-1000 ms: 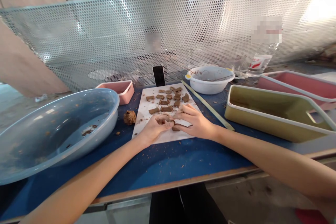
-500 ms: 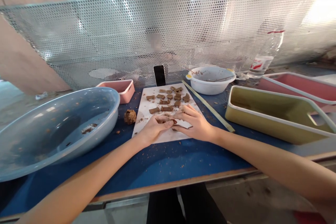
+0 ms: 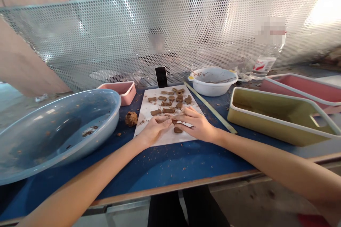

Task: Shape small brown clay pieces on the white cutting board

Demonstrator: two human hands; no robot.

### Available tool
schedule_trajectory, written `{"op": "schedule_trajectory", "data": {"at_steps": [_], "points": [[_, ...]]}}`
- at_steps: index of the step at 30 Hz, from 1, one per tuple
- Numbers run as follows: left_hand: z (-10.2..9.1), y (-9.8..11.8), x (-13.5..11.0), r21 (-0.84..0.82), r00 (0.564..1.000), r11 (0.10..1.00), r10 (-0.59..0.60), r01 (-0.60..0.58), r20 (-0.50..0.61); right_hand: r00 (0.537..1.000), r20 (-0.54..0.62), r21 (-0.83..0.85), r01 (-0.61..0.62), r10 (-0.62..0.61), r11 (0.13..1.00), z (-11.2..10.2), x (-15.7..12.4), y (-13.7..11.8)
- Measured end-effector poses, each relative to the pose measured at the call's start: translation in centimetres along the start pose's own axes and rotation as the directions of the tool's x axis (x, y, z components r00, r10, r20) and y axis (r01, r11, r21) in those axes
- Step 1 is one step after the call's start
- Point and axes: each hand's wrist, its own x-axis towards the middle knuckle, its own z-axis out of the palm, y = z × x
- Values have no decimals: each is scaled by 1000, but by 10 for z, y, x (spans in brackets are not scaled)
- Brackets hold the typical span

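Observation:
My left hand (image 3: 154, 129) and my right hand (image 3: 195, 125) meet over the near half of a white board (image 3: 147, 120) on the blue table. Their fingertips pinch a small brown clay piece (image 3: 174, 121) between them. Just below the fingers a second small brown lump (image 3: 178, 130) lies on the board. Several shaped brown clay pieces (image 3: 170, 101) are laid out on the far half of the board. A rough clay ball (image 3: 131, 118) sits on the table just left of the board.
A big blue basin (image 3: 53, 131) fills the left. A pink box (image 3: 121, 90), a standing phone (image 3: 161, 77) and a white bowl (image 3: 213, 81) line the back. A thin stick (image 3: 210, 108), a yellow tray (image 3: 279, 115) and a pink tray (image 3: 303, 87) lie right, a bottle (image 3: 266, 62) behind.
The fingertips have kept working the small clay piece in place. A small lump now shows on the board below them. The hands have barely shifted.

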Motion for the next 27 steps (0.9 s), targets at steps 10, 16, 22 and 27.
{"op": "schedule_trajectory", "data": {"at_steps": [10,16,22,27], "points": [[3,5,-1,-11,999,999,-31,31,-21,998,-46,-63,-34,31,997,-4,2,-7],[4,5,-1,25,999,1000,4,-3,-39,1000,-23,-112,-20,17,994,-3,2,-5],[4,4,-1,35,998,999,-13,15,-54,999,-15,-169,34,-37,985,-3,4,-3],[4,3,0,139,999,990,37,-31,-37,996,-6,-181,90,-93,979,-1,4,-2]]}}
